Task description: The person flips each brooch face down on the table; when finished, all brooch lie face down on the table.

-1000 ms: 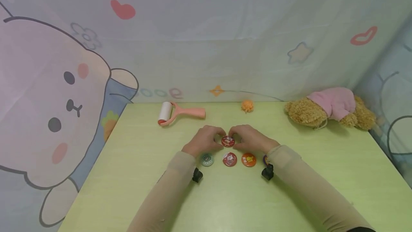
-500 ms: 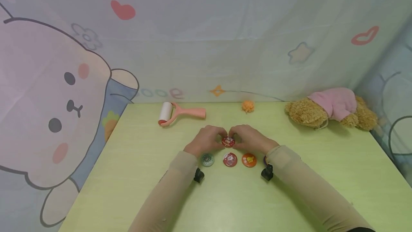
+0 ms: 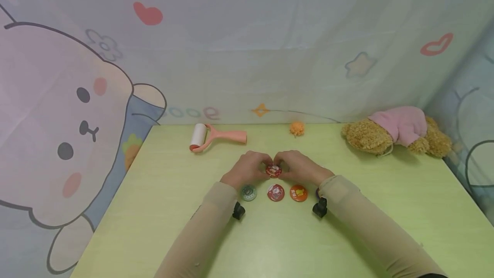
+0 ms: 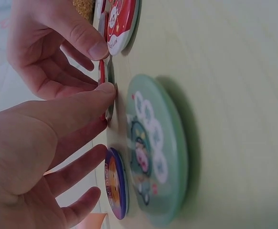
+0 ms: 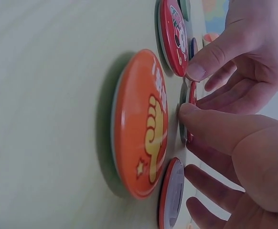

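One roller [image 3: 220, 134], white drum and pink handle, lies at the rear left of the bench [image 3: 166, 192]. Next, left hand [image 3: 247, 168]: thumb and forefinger pinch the left edge of the upper red badge [image 3: 273, 170]; the other fingers are loosely bent. Left wrist view: violet-rimmed badge [image 4: 116, 183] close by those fingers. Green badge [image 3: 248, 192] lies flat, nearer the person. Upper red badge is between the two hands, at bench level; lower red badge [image 3: 275, 192] lies just nearer the person, apart from it. Orange pompom [image 3: 297, 128] at the rear edge. Orange badge [image 3: 299, 193] right of the lower red one. Right hand [image 3: 301, 167]: thumb and forefinger grasp the upper red badge's right edge. Right wrist view: red-rimmed badge [image 5: 171, 195] near its other fingers. Purple badge [image 3: 318, 192] mostly hidden by the right sleeve [image 3: 370, 222]. Bear [image 3: 397, 130], pink top, lies at far right.
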`<control>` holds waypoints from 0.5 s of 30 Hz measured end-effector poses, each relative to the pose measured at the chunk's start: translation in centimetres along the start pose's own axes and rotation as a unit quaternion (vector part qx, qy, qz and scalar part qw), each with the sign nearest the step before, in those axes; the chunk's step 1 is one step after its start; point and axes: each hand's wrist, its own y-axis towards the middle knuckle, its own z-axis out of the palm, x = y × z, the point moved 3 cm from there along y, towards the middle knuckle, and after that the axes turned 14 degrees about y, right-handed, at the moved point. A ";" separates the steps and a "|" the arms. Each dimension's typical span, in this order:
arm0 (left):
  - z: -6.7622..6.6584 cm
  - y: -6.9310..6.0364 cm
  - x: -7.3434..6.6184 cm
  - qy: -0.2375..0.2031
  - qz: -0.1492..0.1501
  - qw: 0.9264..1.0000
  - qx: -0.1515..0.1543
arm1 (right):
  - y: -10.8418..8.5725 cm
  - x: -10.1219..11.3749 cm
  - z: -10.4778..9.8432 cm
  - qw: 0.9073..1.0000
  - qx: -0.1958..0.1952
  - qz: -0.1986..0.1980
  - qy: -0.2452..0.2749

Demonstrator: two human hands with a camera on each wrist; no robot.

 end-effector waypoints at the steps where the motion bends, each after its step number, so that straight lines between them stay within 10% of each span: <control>1: 0.0 0.0 0.0 0.000 -0.001 1.000 -0.001 | 0.0 0.0 0.0 1.000 0.000 0.001 0.001; 15: -0.3 -0.4 0.3 -0.035 0.011 0.999 -0.018 | -0.1 0.2 -0.2 1.000 -0.004 0.009 0.007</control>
